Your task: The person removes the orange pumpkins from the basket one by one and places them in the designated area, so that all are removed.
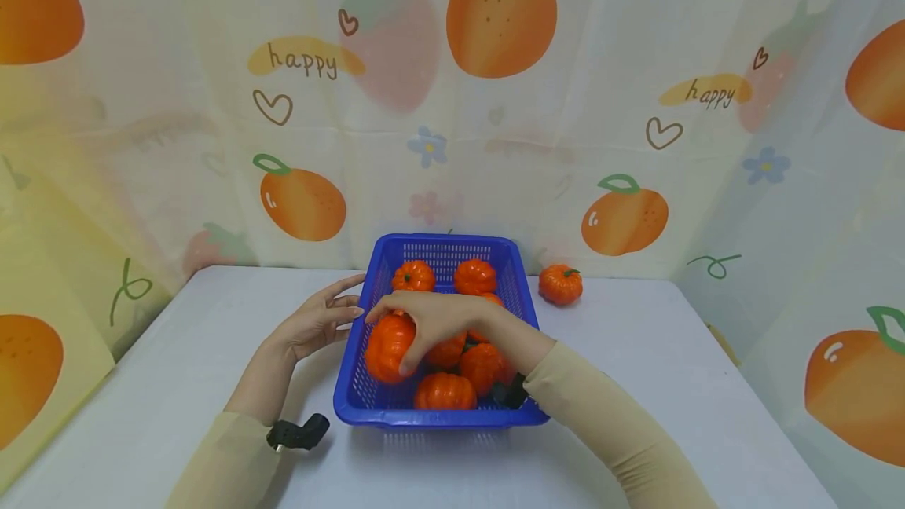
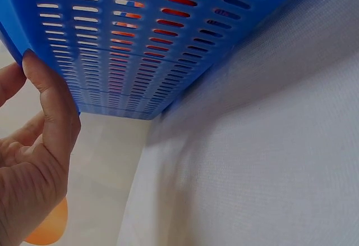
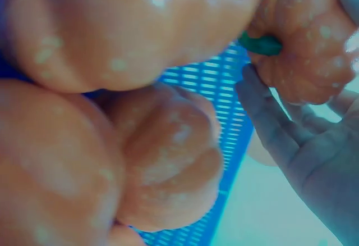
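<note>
A blue plastic basket (image 1: 441, 417) with slotted walls holds several small orange toy pumpkins (image 1: 445, 393). My right hand (image 1: 444, 319) reaches across it from the right and grips a pumpkin (image 1: 389, 348) at the basket's left side, thumb on one side and fingers on the other. In the right wrist view this held pumpkin (image 3: 308, 44) shows a green stem; other pumpkins (image 3: 168, 162) lie close by. My left hand (image 1: 318, 322) is at the basket's left wall, fingers spread. In the left wrist view, its fingertips touch the basket's rim (image 2: 17, 49).
One more pumpkin (image 1: 561, 285) sits on the white table (image 1: 622, 352), outside the basket to the right. A curtain (image 1: 495, 140) printed with oranges hangs behind the table. A black wrist device (image 1: 298, 432) is strapped by the left sleeve.
</note>
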